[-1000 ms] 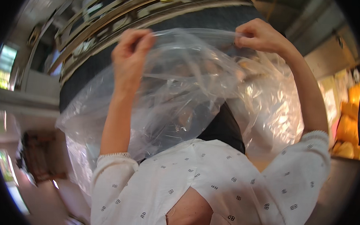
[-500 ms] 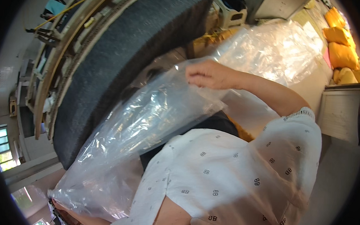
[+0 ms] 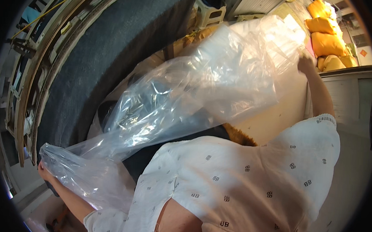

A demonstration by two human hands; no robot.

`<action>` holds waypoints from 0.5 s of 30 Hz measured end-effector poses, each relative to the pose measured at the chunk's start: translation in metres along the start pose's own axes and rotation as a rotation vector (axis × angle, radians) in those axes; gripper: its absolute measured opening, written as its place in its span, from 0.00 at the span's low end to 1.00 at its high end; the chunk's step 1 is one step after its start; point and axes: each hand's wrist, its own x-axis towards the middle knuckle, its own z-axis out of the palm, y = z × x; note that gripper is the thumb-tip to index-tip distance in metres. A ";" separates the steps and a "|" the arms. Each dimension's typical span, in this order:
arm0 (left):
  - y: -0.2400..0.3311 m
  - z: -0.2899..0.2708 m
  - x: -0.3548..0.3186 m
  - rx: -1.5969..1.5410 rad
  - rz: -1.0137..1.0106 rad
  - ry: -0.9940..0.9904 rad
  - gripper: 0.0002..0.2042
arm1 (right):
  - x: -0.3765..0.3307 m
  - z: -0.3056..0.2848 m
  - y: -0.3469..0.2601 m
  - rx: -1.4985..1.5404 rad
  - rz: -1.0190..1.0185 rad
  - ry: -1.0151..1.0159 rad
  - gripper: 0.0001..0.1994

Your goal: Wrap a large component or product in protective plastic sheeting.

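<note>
A large sheet of clear plastic film [image 3: 166,98], shiny and crumpled, stretches across my lap from lower left to upper right. At the far left, my left hand [image 3: 45,171] is closed on a gathered corner of it; the film partly covers the fingers. My right arm reaches out to the upper right, where my right hand [image 3: 307,65] is closed at the film's far edge, its fingertips somewhat blurred. Between the two hands the film hangs in loose folds. Beneath that far end lies a bright, whitish stack of plastic [image 3: 291,31].
A long dark-grey padded surface [image 3: 114,42] curves along the left, beside a wooden frame [image 3: 34,72]. A beige plastic stool [image 3: 210,15] stands at the back. Orange-yellow sacks [image 3: 328,43] are piled at the upper right, behind a pale cabinet [image 3: 344,92].
My right hand has moved from the film's middle out to the upper right, spreading the film wider. My left hand, still on its corner, has risen and shifted left.
</note>
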 end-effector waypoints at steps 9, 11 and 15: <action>-0.027 -0.051 -0.016 0.449 -0.120 0.073 0.20 | 0.241 -0.451 -0.049 1.574 0.014 1.363 0.28; -0.047 -0.068 -0.038 0.391 -0.111 0.038 0.20 | 0.184 -0.497 -0.157 1.752 -0.450 1.491 0.20; -0.042 -0.035 -0.013 0.281 -0.118 -0.017 0.20 | 0.257 -0.392 -0.263 1.060 -0.556 0.821 0.24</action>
